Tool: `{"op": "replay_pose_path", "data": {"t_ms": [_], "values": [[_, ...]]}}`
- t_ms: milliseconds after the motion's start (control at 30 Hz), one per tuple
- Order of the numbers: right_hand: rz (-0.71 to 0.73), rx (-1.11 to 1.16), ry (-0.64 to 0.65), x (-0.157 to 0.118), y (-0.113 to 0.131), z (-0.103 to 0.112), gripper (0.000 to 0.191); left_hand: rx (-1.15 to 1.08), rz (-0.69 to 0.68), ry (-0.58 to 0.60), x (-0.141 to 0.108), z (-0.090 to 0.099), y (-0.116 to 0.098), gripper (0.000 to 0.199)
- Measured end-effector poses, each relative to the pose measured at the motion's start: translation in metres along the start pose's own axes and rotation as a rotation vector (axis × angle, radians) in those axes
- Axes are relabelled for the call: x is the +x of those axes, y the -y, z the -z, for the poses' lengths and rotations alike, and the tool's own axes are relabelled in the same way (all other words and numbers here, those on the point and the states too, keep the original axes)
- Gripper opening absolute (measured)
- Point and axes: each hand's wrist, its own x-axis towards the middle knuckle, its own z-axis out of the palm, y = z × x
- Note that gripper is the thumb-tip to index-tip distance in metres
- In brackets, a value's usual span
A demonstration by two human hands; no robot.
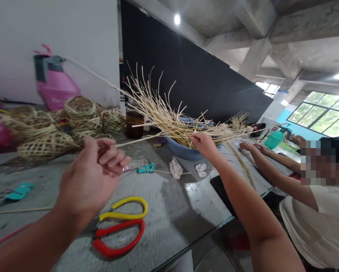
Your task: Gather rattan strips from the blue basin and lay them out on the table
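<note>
My left hand [91,177] is raised above the table, its fingers curled around the end of a thin pale bamboo strip [139,141]. That strip runs right toward a large loose bundle of bamboo strips [161,109] lying across a blue basin [181,150]. Over the basin's front rim, my right hand [205,145] pinches among the strips; exactly how many it holds is hidden. Below my left hand lie scissors [120,226] with one yellow and one red handle, their blades partly hidden by my wrist.
Woven baskets [47,145] and a pink spray bottle [56,87] stand at the left. Teal clips [147,168], crumpled plastic [175,168] and a dark flat object [222,194] lie on the table. A brown cup [134,124] is behind. At right, another person's arm [267,166] reaches over the table.
</note>
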Motion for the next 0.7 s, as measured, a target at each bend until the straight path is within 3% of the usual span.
{"op": "replay_pose_path", "data": {"t_ms": [167,300,400,567,700], "values": [[-0.210,-0.380,0.173,0.025,-0.028,-0.009,0.031,-0.051,0.115,0.011,-0.016,-0.014,0.018,0.038],[-0.207,-0.399,0.219,0.029,-0.031,-0.020,0.024,-0.072,0.153,0.015,-0.019,-0.020,0.028,0.046],[-0.162,-0.385,0.230,0.031,-0.033,-0.012,0.022,-0.087,0.165,0.017,-0.019,-0.018,0.030,0.048],[-0.018,-0.308,0.044,0.022,-0.025,0.002,0.035,-0.122,0.173,0.005,-0.018,-0.013,0.034,0.047],[0.138,-0.268,-0.131,0.005,0.003,-0.005,0.035,-0.137,0.187,-0.016,-0.015,-0.012,0.038,0.046]]}}
